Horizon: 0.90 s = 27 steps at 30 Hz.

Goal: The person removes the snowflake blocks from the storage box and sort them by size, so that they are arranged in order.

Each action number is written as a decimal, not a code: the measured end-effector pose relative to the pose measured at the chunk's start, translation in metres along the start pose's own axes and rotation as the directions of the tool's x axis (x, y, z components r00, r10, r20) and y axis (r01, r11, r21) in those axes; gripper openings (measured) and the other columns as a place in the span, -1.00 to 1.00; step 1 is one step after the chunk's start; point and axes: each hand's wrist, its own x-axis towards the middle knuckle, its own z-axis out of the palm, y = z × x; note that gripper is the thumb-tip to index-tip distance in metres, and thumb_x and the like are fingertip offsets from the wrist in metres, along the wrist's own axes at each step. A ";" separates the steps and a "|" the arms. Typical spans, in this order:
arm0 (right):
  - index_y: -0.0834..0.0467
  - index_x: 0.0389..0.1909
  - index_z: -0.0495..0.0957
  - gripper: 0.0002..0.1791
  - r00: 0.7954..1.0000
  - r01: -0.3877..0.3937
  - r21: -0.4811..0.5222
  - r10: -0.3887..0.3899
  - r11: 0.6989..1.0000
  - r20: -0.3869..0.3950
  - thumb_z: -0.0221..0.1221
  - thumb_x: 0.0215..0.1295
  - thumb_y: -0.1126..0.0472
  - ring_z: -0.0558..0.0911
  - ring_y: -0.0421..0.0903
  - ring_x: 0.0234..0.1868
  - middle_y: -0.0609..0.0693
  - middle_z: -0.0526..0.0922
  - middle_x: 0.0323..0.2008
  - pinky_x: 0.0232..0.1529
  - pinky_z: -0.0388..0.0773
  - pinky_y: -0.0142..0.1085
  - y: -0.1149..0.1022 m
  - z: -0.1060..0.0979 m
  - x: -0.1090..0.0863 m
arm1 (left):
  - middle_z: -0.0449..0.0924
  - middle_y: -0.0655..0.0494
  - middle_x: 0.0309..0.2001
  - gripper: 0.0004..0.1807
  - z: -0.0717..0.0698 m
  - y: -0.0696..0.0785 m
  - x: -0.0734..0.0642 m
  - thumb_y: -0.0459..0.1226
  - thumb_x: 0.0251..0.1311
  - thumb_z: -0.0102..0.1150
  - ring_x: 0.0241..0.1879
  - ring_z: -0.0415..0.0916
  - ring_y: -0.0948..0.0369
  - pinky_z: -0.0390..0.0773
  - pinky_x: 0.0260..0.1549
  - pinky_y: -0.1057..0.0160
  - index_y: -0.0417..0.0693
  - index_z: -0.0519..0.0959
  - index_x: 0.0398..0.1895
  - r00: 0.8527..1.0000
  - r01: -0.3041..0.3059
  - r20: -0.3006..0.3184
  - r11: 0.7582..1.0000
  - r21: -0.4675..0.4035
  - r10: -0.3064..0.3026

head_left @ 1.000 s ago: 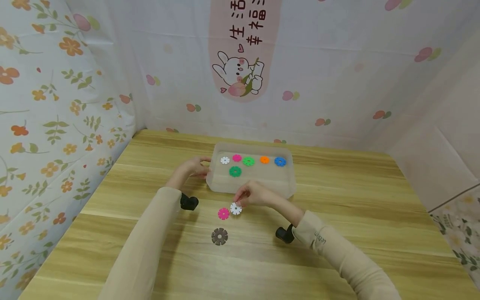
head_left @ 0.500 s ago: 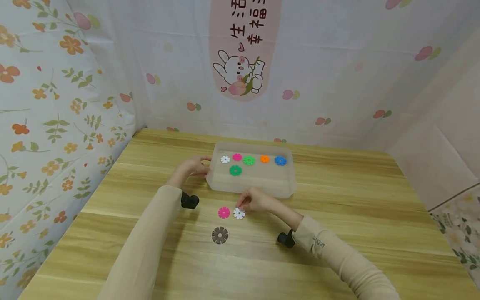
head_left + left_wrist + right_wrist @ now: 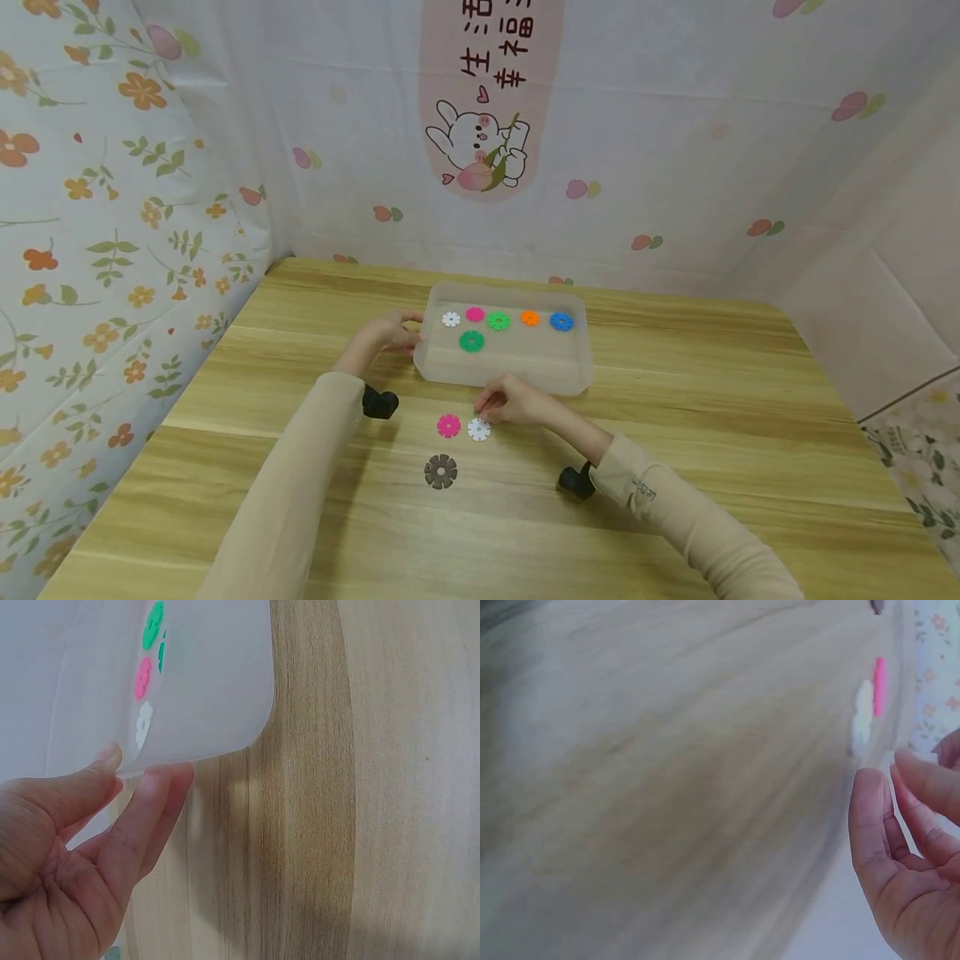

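My left hand (image 3: 387, 332) holds the near-left end of a translucent plastic box (image 3: 444, 370); in the left wrist view its thumb and fingers pinch the box wall at the corner. My right hand (image 3: 517, 400) is just beyond a white notched flower disc (image 3: 480, 437) lying flat on the table. Its thumb and fingertips are parted from each other and from the disc in the right wrist view, with nothing between them. To the left of the white disc lies a pink notched disc (image 3: 454, 427), and nearer to me a dark grey-brown one (image 3: 450, 472).
Inside the box are several more discs, among them a dark green disc (image 3: 463, 342), an orange disc (image 3: 524, 320) and a blue disc (image 3: 553, 323). The wooden table (image 3: 690, 383) ends at a printed cloth backdrop (image 3: 675, 167).
The white disc has shifted slightly right and toward me, and now lies flat a little apart from the pink disc. My right fingers have let it go. The left hand stays on the box.
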 end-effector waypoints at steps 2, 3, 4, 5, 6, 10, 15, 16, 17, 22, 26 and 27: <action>0.32 -0.31 0.59 -0.88 1.000 0.001 -0.006 -0.001 1.000 -0.002 0.21 0.10 0.41 0.54 -0.22 -0.37 0.11 0.64 -0.36 -0.32 0.57 -0.45 -0.003 -0.001 -0.001 | 0.41 -0.25 0.07 -0.43 0.000 0.000 0.000 -0.38 0.31 -0.09 -0.37 0.46 0.28 0.52 0.01 0.20 -0.13 0.08 0.38 1.000 0.002 -0.002 1.000 0.001 -0.002; 0.31 -0.31 0.59 -0.88 1.000 -0.005 -0.005 0.005 1.000 -0.005 0.21 0.10 0.39 0.54 -0.21 -0.36 0.10 0.64 -0.35 -0.31 0.57 -0.45 -0.006 -0.002 -0.001 | 0.41 -0.25 0.08 -0.43 0.000 0.000 0.000 -0.38 0.31 -0.09 -0.36 0.46 0.27 0.53 0.00 0.20 -0.13 0.08 0.38 1.000 0.001 -0.002 1.000 0.001 -0.001; 0.31 -0.29 0.59 -0.87 1.000 0.000 -0.009 0.000 1.000 -0.006 0.21 0.11 0.38 0.54 -0.21 -0.35 0.10 0.64 -0.35 -0.29 0.57 -0.44 -0.007 -0.003 -0.001 | 0.41 -0.25 0.08 -0.43 0.000 -0.001 0.000 -0.38 0.31 -0.09 -0.35 0.47 0.27 0.53 -0.01 0.21 -0.12 0.09 0.38 1.000 0.000 -0.003 1.000 0.001 0.000; 0.31 -0.28 0.58 -0.86 1.000 0.004 -0.011 -0.004 1.000 -0.008 0.21 0.11 0.37 0.54 -0.20 -0.35 0.10 0.64 -0.34 -0.28 0.57 -0.44 -0.009 -0.004 -0.001 | 0.41 -0.24 0.07 -0.43 0.000 -0.001 0.000 -0.38 0.31 -0.09 -0.35 0.47 0.27 0.53 -0.01 0.21 -0.12 0.09 0.38 1.000 0.001 -0.004 1.000 0.000 -0.001; 0.31 -0.27 0.58 -0.85 1.000 0.013 -0.015 -0.013 1.000 -0.009 0.21 0.11 0.37 0.55 -0.20 -0.34 0.11 0.64 -0.33 -0.26 0.57 -0.44 -0.011 -0.005 -0.001 | 0.41 -0.24 0.06 -0.43 0.000 -0.001 0.000 -0.38 0.31 -0.08 -0.35 0.47 0.27 0.54 -0.02 0.22 -0.12 0.09 0.37 1.000 0.000 -0.006 1.000 -0.001 0.000; 0.34 -0.25 0.57 -0.82 0.998 0.067 -0.043 -0.067 0.997 -0.017 0.21 0.11 0.37 0.57 -0.18 -0.31 0.14 0.64 -0.31 -0.23 0.57 -0.45 -0.016 -0.010 0.000 | 0.42 -0.23 0.05 -0.43 0.000 -0.003 0.002 -0.38 0.30 -0.07 -0.35 0.47 0.26 0.57 -0.08 0.27 -0.12 0.11 0.37 1.000 -0.006 -0.006 1.000 0.000 0.006; 0.33 -0.24 0.57 -0.81 0.996 0.074 -0.060 -0.076 0.995 -0.038 0.22 0.12 0.33 0.57 -0.18 -0.29 0.11 0.64 -0.31 -0.19 0.57 -0.44 -0.023 -0.019 0.002 | 0.42 -0.24 0.07 -0.44 0.001 -0.003 0.003 -0.38 0.30 -0.07 -0.31 0.47 0.25 0.58 -0.12 0.31 -0.13 0.11 0.37 1.000 -0.007 -0.008 1.000 0.001 0.007; 0.33 -0.24 0.57 -0.80 0.996 0.074 -0.058 -0.076 0.996 -0.041 0.22 0.12 0.33 0.57 -0.17 -0.29 0.11 0.64 -0.31 -0.19 0.57 -0.43 -0.024 -0.020 0.002 | 0.42 -0.24 0.07 -0.44 0.001 -0.003 0.003 -0.38 0.30 -0.07 -0.31 0.47 0.25 0.57 -0.11 0.31 -0.13 0.11 0.36 1.000 -0.006 -0.009 1.000 0.003 0.006; 0.34 -0.24 0.57 -0.81 0.996 0.075 -0.055 -0.077 0.996 -0.044 0.22 0.12 0.33 0.58 -0.16 -0.28 0.12 0.64 -0.31 -0.18 0.57 -0.42 -0.025 -0.022 0.003 | 0.42 -0.24 0.06 -0.44 0.001 -0.003 0.003 -0.38 0.30 -0.06 -0.32 0.47 0.25 0.57 -0.10 0.31 -0.12 0.12 0.36 1.000 -0.004 -0.011 1.000 0.000 0.004; 0.39 -0.22 0.56 -0.80 0.996 0.073 -0.054 -0.076 0.996 -0.056 0.19 0.13 0.38 0.60 -0.11 -0.25 0.17 0.65 -0.28 -0.17 0.58 -0.40 -0.026 -0.029 0.008 | 0.42 -0.21 0.03 -0.44 0.001 -0.002 0.002 -0.39 0.30 -0.06 -0.34 0.45 0.27 0.58 -0.23 0.41 -0.13 0.13 0.35 1.000 0.001 -0.019 1.000 -0.007 -0.002; 0.41 -0.19 0.54 -0.78 0.997 0.042 -0.028 -0.044 0.999 -0.064 0.17 0.15 0.38 0.60 -0.13 -0.27 0.18 0.65 -0.28 -0.20 0.59 -0.38 -0.024 -0.034 0.014 | 0.42 -0.24 0.05 -0.44 0.001 -0.003 0.002 -0.39 0.29 -0.06 -0.35 0.45 0.27 0.58 -0.27 0.42 -0.15 0.12 0.35 1.000 -0.006 -0.022 1.000 -0.001 0.006; 0.41 -0.18 0.53 -0.77 0.997 0.033 -0.018 -0.034 0.999 -0.068 0.17 0.15 0.38 0.60 -0.13 -0.28 0.19 0.65 -0.28 -0.22 0.60 -0.38 -0.024 -0.035 0.016 | 0.42 -0.25 0.06 -0.44 0.001 -0.003 0.002 -0.39 0.29 -0.06 -0.35 0.46 0.27 0.58 -0.26 0.41 -0.15 0.12 0.35 1.000 -0.008 -0.023 1.000 0.000 0.008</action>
